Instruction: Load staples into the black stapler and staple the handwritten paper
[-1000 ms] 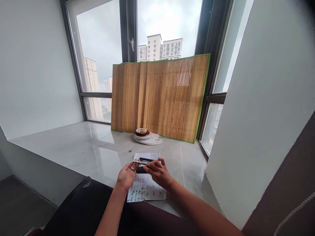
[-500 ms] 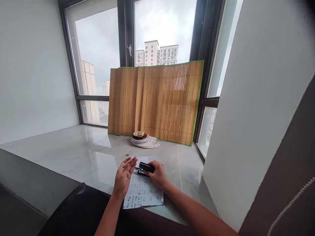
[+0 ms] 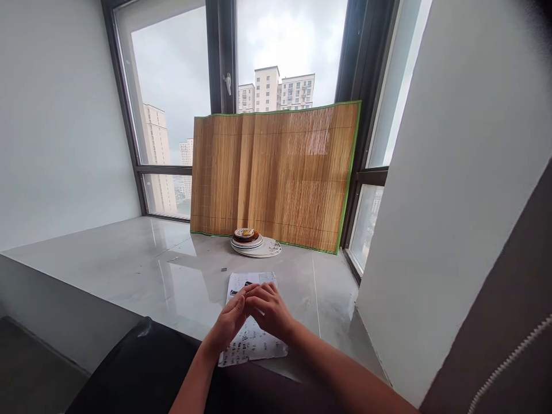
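Observation:
A black stapler (image 3: 248,283) shows only as small dark parts beyond my fingers, with its jaws apart. My left hand (image 3: 230,322) is closed against it from the left, its fingers pressed together and partly covered. From the right, my right hand (image 3: 272,313) wraps over the stapler with bent fingers that meet the left hand's fingertips. Most of the stapler's body is hidden between both hands. Under them lies a sheet of paper (image 3: 269,345) with handwriting, flat on the ledge.
The glossy tiled ledge (image 3: 125,267) bears a small grey strip (image 3: 223,269) beyond the paper. Stacked plates (image 3: 246,244) stand farther back, before a bamboo mat (image 3: 276,178) leaning on the window. A wall (image 3: 414,241) bounds the right side.
My left hand, spread beside the stapler before, has moved right and closed against it. My right hand's fingers have shifted over the stapler, which is now mostly covered.

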Tool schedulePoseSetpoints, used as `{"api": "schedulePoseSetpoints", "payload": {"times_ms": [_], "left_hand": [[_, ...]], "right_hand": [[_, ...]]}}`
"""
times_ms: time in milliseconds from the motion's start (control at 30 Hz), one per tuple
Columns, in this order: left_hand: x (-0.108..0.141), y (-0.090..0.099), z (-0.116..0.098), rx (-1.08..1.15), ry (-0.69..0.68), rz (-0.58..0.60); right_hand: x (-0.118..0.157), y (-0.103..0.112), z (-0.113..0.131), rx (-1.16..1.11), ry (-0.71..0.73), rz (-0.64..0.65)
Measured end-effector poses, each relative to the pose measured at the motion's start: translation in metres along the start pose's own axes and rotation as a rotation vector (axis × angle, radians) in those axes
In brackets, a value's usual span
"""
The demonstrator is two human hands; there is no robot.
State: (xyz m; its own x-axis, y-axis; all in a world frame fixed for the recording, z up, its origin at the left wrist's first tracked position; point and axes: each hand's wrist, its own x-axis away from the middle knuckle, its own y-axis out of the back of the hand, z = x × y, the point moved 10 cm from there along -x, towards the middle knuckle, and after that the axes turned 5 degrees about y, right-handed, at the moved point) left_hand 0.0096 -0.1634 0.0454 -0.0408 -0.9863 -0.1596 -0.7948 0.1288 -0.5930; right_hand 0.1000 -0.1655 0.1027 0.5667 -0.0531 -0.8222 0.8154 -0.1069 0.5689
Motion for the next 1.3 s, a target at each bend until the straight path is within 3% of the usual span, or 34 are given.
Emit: {"api": "schedulePoseSetpoints", "payload": {"times_ms": [200, 300, 367, 500, 600, 733, 867, 967, 1100, 1300], "left_hand": [[0.004, -0.011, -0.005, -0.097, -0.010, 0.039], [0.001, -0.009, -0.025, -0.267, -0.120, 0.011], [-0.006, 0.010, -0.042, -0.401, -0.182, -0.098], [-0.033, 0.076, -0.083, -0.679, -0.261, -0.432], [-0.056, 0.119, -0.106, -0.918, -0.273, -0.602], [-0.078, 0.153, -0.104, -0.977, -0.188, -0.639], [-0.082, 0.160, -0.091, -0.934, -0.141, -0.594], [-0.080, 0.161, -0.083, -0.849, -0.090, -0.588], [-0.073, 0.157, -0.086, -0.834, -0.088, -0.597], [-0.048, 0.146, -0.092, -0.802, -0.118, -0.659]], "right_hand": [[-0.001, 0.003, 0.003, -0.023, 0.036, -0.047], [0.004, 0.017, -0.027, 0.050, -0.079, -0.133], [0.015, 0.032, -0.068, 0.151, -0.281, -0.174], [0.054, 0.052, -0.145, 0.282, -0.634, -0.128], [0.078, 0.055, -0.173, 0.323, -0.740, -0.122], [0.100, 0.034, -0.190, 0.352, -0.816, -0.018], [0.113, 0.022, -0.198, 0.361, -0.862, 0.035], [0.110, 0.026, -0.195, 0.333, -0.856, -0.020], [0.085, 0.028, -0.175, 0.159, -0.735, -0.168], [0.046, 0.007, -0.131, -0.138, -0.570, -0.130]]}}
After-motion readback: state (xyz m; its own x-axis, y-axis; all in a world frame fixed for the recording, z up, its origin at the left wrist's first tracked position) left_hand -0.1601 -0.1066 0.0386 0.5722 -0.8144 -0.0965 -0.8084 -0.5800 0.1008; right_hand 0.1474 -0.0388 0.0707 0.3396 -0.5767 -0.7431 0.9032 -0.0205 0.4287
